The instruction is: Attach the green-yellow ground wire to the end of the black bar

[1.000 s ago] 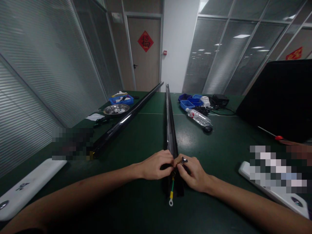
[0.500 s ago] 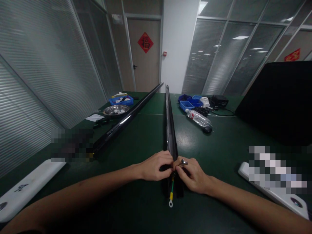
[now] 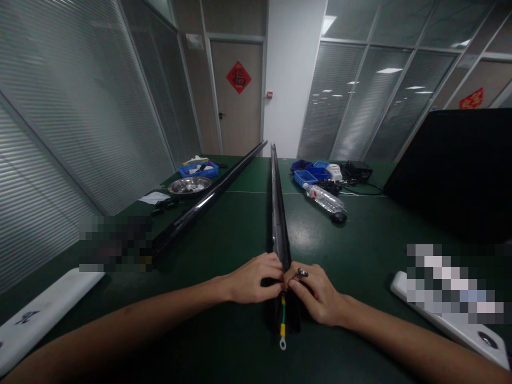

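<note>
Black and glossy, long black rail [image 3: 277,213] laid lengthwise down dark green table [image 3: 224,234], near end right between both hands. Left hand [image 3: 254,277] curled shut on that end from the left, fingertips pressed to its side. Right hand [image 3: 314,293] closed against it from the right, thumb and forefinger pinched together at the tip, small silver metal piece [image 3: 302,273] atop the forefinger (gripped or merely resting, impossible to tell). Green-and-yellow wire with ring terminal [image 3: 282,320] trailing out of the rail's end, flat on the table, ring nearest the camera. Second black rail [image 3: 200,205] slanting off to the left, well apart. Clear plastic water bottle [image 3: 324,198] on its side to the right, blue plastic bins [image 3: 310,173] just behind it, round steel bowl [image 3: 189,185] at far left.
</note>
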Motion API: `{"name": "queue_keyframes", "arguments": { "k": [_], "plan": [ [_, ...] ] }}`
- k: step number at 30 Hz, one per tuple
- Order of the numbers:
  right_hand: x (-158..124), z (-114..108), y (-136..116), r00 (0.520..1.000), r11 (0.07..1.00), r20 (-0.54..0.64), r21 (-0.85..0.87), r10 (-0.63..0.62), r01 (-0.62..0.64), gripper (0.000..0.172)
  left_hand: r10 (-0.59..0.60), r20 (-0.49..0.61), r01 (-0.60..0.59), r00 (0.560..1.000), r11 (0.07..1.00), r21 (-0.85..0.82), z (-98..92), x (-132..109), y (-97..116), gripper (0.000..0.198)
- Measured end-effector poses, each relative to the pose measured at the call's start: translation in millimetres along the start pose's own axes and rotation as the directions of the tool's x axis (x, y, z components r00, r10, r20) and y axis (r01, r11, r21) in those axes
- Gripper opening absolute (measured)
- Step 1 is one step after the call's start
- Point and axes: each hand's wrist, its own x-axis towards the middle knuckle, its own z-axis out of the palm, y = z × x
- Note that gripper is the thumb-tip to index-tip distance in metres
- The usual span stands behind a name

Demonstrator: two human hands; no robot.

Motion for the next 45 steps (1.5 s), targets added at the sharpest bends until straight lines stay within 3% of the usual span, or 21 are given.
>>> {"name": "queue_keyframes", "arguments": {
  "k": [8, 19, 32, 45],
  "plan": [
    [-0.2, -4.9, -2.7, 1.000, 0.998, 0.014, 0.057, -0.007, 0.007, 0.028, 0.025, -0.022, -0.025, 0.999, 1.000, 0.004, -1.1, 1.6, -1.0, 0.018],
    [0.2, -4.4, 1.7, 0.995, 0.994, -0.096, 0.112, 0.019, -0.009, 0.037, 0.056, -0.062, -0.056, 0.996, 0.998, -0.008, 3.8, 1.1, -4.5, 0.017],
    [2.1, -1.1, 4.0, 0.986, 0.996, -0.165, 0.078, -0.033, 0.046, 0.036, 0.049, -0.045, -0.048, 0.998, 0.999, 0.009, 3.2, 1.4, -4.1, 0.017],
    [-2.0, -1.5, 6.3, 0.985, 1.000, -0.173, 0.016, -0.017, 0.020, 0.042, 0.000, -0.030, 0.000, 1.000, 1.000, -0.005, -0.6, 2.5, 3.5, 0.015]
  ]
}}
